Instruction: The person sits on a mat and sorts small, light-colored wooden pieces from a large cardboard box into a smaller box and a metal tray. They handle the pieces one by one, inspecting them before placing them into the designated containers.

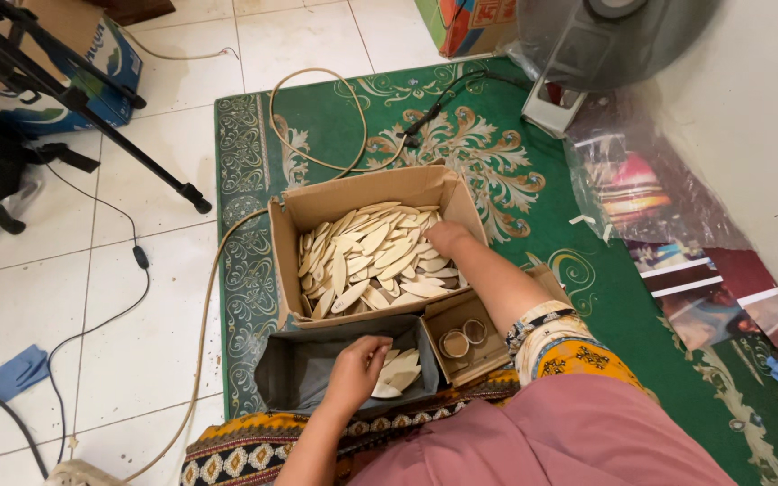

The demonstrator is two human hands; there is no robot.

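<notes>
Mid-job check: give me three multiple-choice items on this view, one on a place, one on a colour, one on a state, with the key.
1. Where is the right hand?
A. in the large brown cardboard box of pale oval wooden pieces
B. on the tiled floor
C. on the tripod

2. What is the main colour of the patterned rug?
A. blue
B. green
C. grey

3. How full is the grey fabric-lined box at the left hand?
A. heaped
B. lidded
C. mostly bare, few pieces

Key: A, the hand rests on the pieces; B, green shows around the boxes; C, grey lining shows beside a small pile.
</notes>
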